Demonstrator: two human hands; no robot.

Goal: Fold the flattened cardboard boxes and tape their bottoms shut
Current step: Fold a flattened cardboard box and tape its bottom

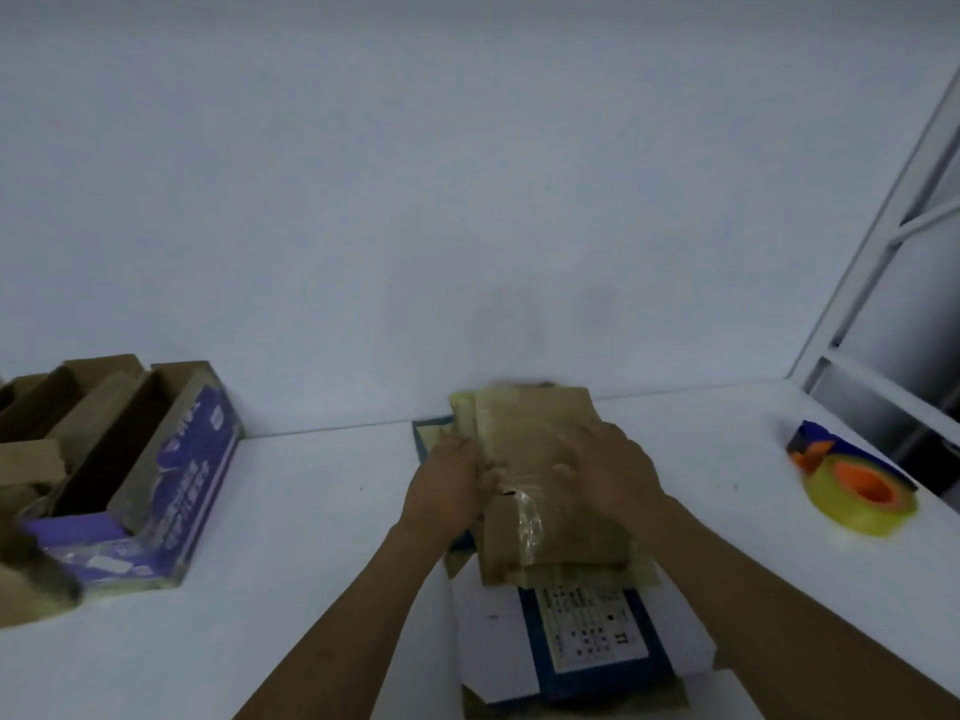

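Note:
A stack of flattened cardboard boxes (540,428) lies on the white table (311,537) in front of me, brown ones on top, with old clear tape on them. My left hand (449,485) grips the left edge of the top brown box, fingers curled round it. My right hand (605,467) rests on top of the same box with its fingers spread. Under the brown boxes lies a flattened blue and white box (592,641) with a printed label. A yellow tape roll in a blue and orange dispenser (852,485) sits on the table to the right, apart from both hands.
At the left stands a folded blue and brown box (156,459) holding other folded brown boxes (47,407). A white wall rises behind the table. A white metal frame (883,252) stands at the right edge. The picture is blurred.

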